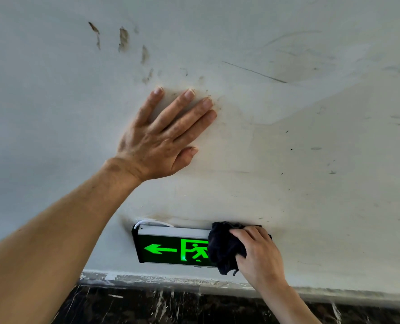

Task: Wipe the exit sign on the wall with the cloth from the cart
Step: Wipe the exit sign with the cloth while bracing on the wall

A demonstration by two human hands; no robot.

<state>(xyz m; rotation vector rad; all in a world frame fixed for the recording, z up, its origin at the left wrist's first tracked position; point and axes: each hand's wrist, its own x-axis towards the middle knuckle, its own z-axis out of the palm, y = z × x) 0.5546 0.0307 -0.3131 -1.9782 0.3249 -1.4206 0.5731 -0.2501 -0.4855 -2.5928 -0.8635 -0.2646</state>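
The exit sign (171,247) sits low on the wall (288,148), just above the strip where the paint meets the dark stone floor (147,307). Its long axis runs left to right, with a green arrow at the left end and the running-figure symbol toward the middle. The cloth (224,247) — dark and bunched — is pressed against the right part of the sign, covering the face from the figure's right side onward and lapping over the top edge.

The right hand (259,256) is the nearer one to the work: its fingers (243,233) are clenched around the cloth, gripping it from the right and holding it against the sign. From that hand the uncovered stretch of the sign lies to the left, along the long axis, so the next stroke, by my reading, calls for a sweep leftward toward the arrow, keeping the wad flat on the face.

The left hand (161,139) is well apart from the sign, higher up the wall. It lies flat with its 5 fingers released and spread, grasping nothing — it looks like a brace for leaning in.

A thin white cable (147,222) loops out behind the sign's top left corner; a wipe along the top edge could snag it.

No container shows in this view, and the cart is out of sight.
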